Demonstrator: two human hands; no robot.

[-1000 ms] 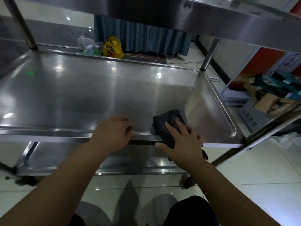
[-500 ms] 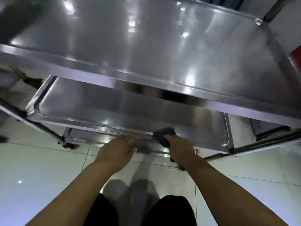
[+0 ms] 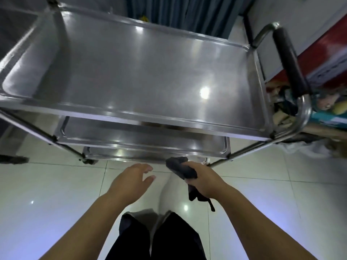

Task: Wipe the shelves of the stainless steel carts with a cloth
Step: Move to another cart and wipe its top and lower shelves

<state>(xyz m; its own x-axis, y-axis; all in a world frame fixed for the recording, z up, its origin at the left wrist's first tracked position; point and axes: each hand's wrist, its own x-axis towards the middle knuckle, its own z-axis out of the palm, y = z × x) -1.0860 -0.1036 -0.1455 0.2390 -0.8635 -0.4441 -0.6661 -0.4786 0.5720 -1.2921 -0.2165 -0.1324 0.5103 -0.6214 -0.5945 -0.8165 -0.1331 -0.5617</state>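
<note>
Seen from above: a three-tier stainless steel cart with a broad, shiny top shelf bare of objects, ceiling lights mirrored near its right edge. Below its near edge, strips of a middle shelf and a lower shelf, both rimmed and reflective. At the cart's right end, a curved steel push handle with a black foam grip. In front of the near edge, over glossy white floor tiles, left hand open, fingers loosely spread and slightly curled, touching nothing, clear of the cart. Right hand closed in a fist around a dark grey, crumpled cloth, its upper bunch just at the near edge of the lower shelf toward the right corner, contact with the steel not clear; a loose tail of fabric hanging below the wrist. Dark trousers at the bottom. Beyond the far edge, a blue-grey pleated curtain; past the right end, blurred cardboard and coloured clutter under a red panel.
</note>
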